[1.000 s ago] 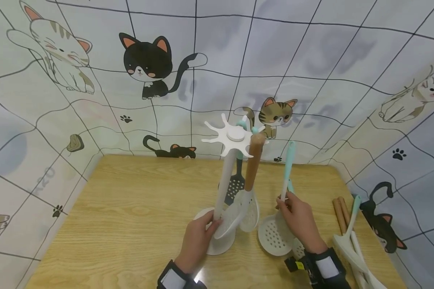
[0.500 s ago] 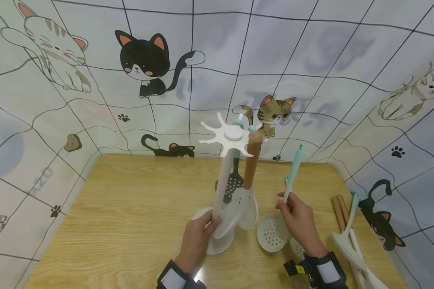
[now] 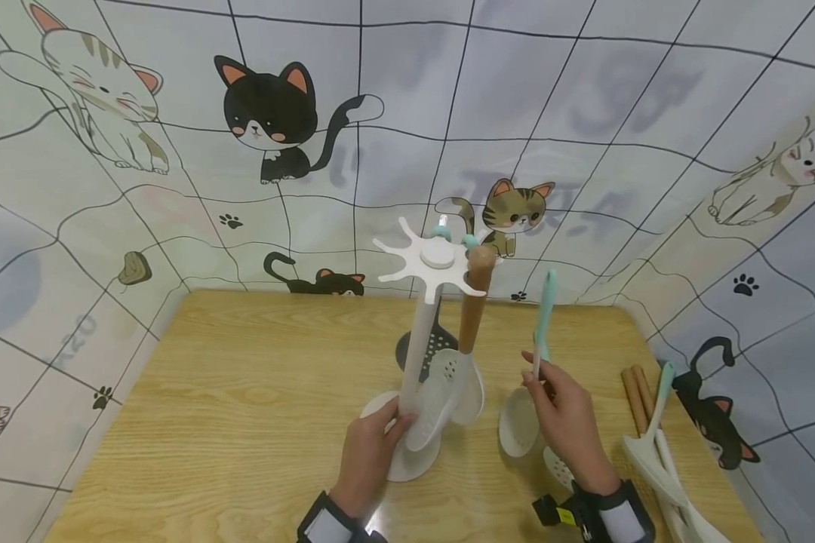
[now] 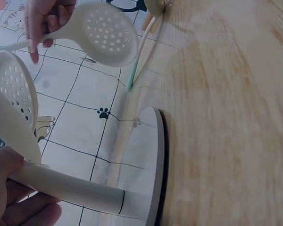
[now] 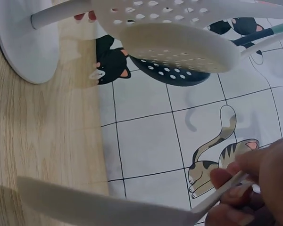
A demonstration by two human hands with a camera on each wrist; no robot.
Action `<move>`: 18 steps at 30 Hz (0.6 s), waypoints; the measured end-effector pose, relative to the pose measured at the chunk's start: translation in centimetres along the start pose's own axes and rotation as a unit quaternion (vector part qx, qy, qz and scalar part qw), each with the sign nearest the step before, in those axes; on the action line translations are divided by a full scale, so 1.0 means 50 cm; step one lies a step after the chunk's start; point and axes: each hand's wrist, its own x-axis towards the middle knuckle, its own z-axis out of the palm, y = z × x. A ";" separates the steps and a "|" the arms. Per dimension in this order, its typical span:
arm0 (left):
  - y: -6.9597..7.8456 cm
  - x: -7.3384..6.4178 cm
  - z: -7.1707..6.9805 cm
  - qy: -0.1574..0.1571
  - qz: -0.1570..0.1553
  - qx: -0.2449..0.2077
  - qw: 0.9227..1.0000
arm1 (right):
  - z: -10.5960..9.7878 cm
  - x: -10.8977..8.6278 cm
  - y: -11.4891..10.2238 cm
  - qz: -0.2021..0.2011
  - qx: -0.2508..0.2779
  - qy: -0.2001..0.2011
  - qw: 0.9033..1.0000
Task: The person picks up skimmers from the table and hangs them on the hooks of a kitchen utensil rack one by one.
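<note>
My left hand (image 3: 367, 452) grips the white pole (image 3: 417, 343) of a utensil stand low down, just above its round base (image 4: 141, 162). Spoke-like hooks radiate from the stand's top (image 3: 438, 254). A wooden-handled slotted utensil (image 3: 477, 302) hangs on the near right side. Behind it hang a dark skimmer (image 3: 441, 343) and a white skimmer (image 4: 13, 87), partly hidden. My right hand (image 3: 567, 418) pinches the stem of another white skimmer (image 4: 108, 35) with a mint-green handle (image 3: 547, 298). Its perforated head points down, right of the stand and apart from it.
A small perforated head (image 3: 558, 466) shows partly behind my right wrist. At the table's right side lie brown wooden handles (image 3: 641, 400) and a white utensil with a mint-green handle (image 3: 664, 385). Cat-printed cloth (image 3: 407, 166) borders the wooden table (image 3: 244, 377).
The skimmer in my right hand has turned, so its head shows narrower and its handle tilts back left. The stand's top has rotated slightly, carrying the hanging utensils round a little.
</note>
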 end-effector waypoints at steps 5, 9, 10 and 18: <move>0.003 -0.004 0.003 0.003 0.003 0.013 1.000 | -0.005 -0.005 -0.012 -0.018 0.009 0.006 1.000; 0.004 -0.007 0.009 0.017 0.017 0.045 0.999 | -0.009 -0.006 -0.024 -0.052 0.007 0.036 0.998; 0.004 -0.008 0.011 0.021 0.020 0.055 0.998 | -0.011 -0.006 -0.027 -0.062 0.003 0.043 0.997; 0.011 -0.011 0.018 0.057 0.052 0.108 0.991 | -0.020 -0.007 -0.044 -0.093 0.010 0.055 0.994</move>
